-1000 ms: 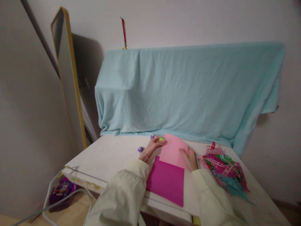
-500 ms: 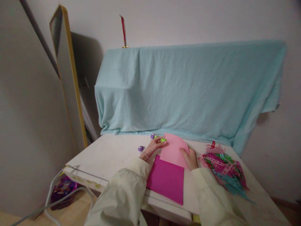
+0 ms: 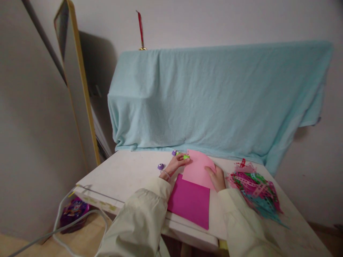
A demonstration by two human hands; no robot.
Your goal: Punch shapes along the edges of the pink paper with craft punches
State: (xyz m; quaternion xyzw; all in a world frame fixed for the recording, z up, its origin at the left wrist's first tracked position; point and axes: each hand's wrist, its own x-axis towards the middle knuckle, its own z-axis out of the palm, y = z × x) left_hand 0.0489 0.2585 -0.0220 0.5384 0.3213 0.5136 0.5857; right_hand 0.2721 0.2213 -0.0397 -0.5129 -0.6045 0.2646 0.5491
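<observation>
My left hand (image 3: 177,163) is closed around a small green paper punch (image 3: 186,157) with bulging eyes. The punch sits at the left edge of a light pink sheet of paper (image 3: 198,167), near its far corner. On the right, my right hand (image 3: 217,177) grips the sheet's right edge, thumb on top, and the paper curves slightly. Below it a magenta sheet (image 3: 191,201) lies on the table, partly covered by the pink one. A purple punch (image 3: 160,166) stands left of my left hand. Beyond the fingers is another purple one (image 3: 174,152), with a partly hidden green one beside it.
A heap of punched paper strips (image 3: 258,189) in pink, red, green and teal lies on the right of the white table (image 3: 123,175). A light blue cloth (image 3: 214,100) hangs behind. Off the left front corner are a pale cable (image 3: 57,217) and a purple package (image 3: 73,214).
The view has tilted slightly down and the scene sits a little higher. Both hands keep their holds on the green punch and pink sheet, with hardly any movement.
</observation>
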